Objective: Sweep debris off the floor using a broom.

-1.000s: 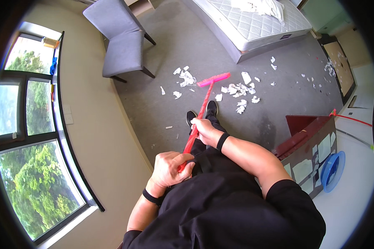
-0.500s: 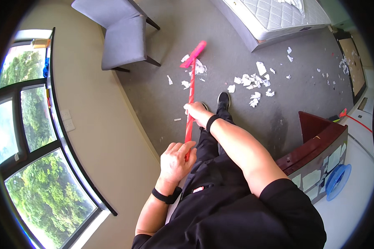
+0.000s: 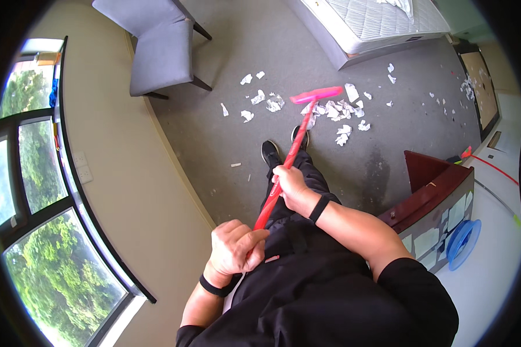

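Observation:
A broom (image 3: 293, 149) with a red handle and a pink head slants from my waist toward the grey floor ahead. Its top end is wrapped by my left hand (image 3: 235, 247). Farther down the handle my right hand (image 3: 291, 184) is closed around it. The pink head is slightly blurred and hangs at the near-left side of a pile of crumpled white paper (image 3: 340, 110), partly covering it. More paper scraps (image 3: 275, 103) lie left of the head, below the chair. Both wrists wear black bands.
A grey chair (image 3: 167, 55) stands ahead on the left, and a bed with a white mattress (image 3: 364, 26) ahead on the right. A dark red cabinet (image 3: 425, 194) with a blue plastic reel (image 3: 463, 244) is close on my right. Wall and windows (image 3: 46, 168) run along my left.
The broom head has swung right, from the left paper scraps to the larger pile. Both hands have kept their grip. My left foot now shows fully.

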Motion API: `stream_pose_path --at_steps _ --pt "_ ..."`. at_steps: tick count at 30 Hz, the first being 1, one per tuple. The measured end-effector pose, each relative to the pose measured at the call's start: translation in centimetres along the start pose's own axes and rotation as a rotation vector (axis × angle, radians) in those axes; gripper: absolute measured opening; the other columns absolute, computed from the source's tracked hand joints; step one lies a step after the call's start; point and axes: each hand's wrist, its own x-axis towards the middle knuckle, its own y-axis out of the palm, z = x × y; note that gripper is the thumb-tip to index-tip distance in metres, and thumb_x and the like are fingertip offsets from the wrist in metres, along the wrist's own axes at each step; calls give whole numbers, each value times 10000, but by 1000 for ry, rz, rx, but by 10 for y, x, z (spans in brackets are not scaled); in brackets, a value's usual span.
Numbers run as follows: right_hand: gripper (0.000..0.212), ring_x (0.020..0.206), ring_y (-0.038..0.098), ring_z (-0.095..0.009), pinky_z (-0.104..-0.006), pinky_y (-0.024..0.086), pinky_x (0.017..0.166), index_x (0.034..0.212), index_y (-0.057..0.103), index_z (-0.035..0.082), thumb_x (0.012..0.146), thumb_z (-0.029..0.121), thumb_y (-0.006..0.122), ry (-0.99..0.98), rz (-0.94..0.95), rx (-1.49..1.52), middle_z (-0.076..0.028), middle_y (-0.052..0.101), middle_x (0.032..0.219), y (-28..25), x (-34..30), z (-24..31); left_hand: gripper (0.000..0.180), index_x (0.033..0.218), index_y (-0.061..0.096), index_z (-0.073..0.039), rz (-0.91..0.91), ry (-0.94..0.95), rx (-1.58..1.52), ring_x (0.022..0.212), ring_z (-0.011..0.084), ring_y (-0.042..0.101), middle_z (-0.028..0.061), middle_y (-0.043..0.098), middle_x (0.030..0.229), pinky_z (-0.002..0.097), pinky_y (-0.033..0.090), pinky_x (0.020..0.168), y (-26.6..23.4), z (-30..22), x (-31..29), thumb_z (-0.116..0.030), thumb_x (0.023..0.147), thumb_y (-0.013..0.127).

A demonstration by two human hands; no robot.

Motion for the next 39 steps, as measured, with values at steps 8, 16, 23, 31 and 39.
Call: stream_pose_path --at_steps 8,16,23,31,39 --pt "162 547 530 -144 -315 378 462 856 620 57 910 209 610 41 290 -69 -42 604 715 35 39 -19 168 910 705 -73 10 -91 245 504 235 528 39 553 592 373 448 500 10 -20 -12 -46 747 732" --pt "169 474 513 -175 -317 353 375 805 590 42 921 166 579 46 29 -132 -79 602 702 5 35 -23 108 884 738 -59 28 -156 63 557 249 578 58 616 628 375 489 561 12 -15 -7 -44 794 681" --pt "180 519 536 -167 -304 377 394 847 572 16 941 168 555 70 -102 -62 -88 600 741 -34 -18 -3 133 875 730 -55 33 -156 -125 549 265 570 75 629 649 389 482 556 10 -10 -16 -15 761 672" --pt "124 540 525 -149 -287 415 474 892 561 69 928 188 572 31 118 -6 -49 601 750 -11 -14 -4 165 874 717 -62 31 14 59 492 245 540 49 592 608 366 450 504 6 -32 -3 -7 723 679" --pt "195 529 556 -160 -323 410 468 807 629 73 908 239 625 32 272 -184 -47 613 684 29 64 -10 201 989 700 -54 80 -150 273 544 246 586 61 612 644 365 481 528 26 -18 5 -70 794 746"
